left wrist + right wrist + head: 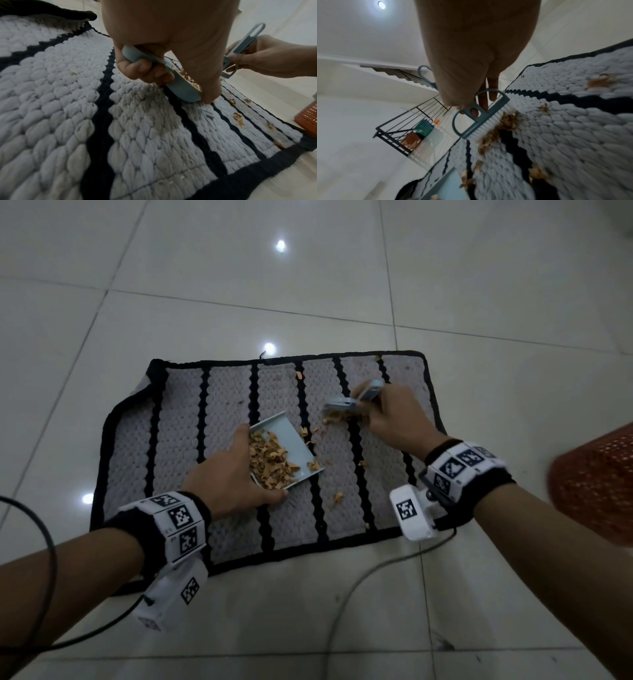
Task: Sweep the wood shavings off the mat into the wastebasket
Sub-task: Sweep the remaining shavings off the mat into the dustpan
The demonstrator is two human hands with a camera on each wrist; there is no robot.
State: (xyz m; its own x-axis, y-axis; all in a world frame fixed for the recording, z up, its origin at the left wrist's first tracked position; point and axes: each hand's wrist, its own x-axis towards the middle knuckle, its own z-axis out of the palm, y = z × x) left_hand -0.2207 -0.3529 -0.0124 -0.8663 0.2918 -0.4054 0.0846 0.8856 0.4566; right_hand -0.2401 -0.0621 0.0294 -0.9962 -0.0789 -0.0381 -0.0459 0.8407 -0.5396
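Observation:
A grey knitted mat (178, 446) with black stripes lies on the tiled floor. My left hand (229, 477) grips a pale blue dustpan (291, 443), tilted on the mat's middle and holding a heap of wood shavings (270, 460). In the left wrist view my fingers (145, 70) curl around the dustpan (181, 88). My right hand (390, 419) holds a small blue brush (346, 405); its white bristles (486, 121) press against a clump of shavings (501, 127) right of the pan. Loose shavings (339, 496) lie scattered on the mat. A red mesh wastebasket (596, 484) stands at the right.
Black and grey cables (359, 580) run over the white floor tiles (239, 268) near the mat's front edge. The mat's far left corner (150, 378) is folded. In the right wrist view a railing (412, 112) and coloured bins (418, 134) stand far off.

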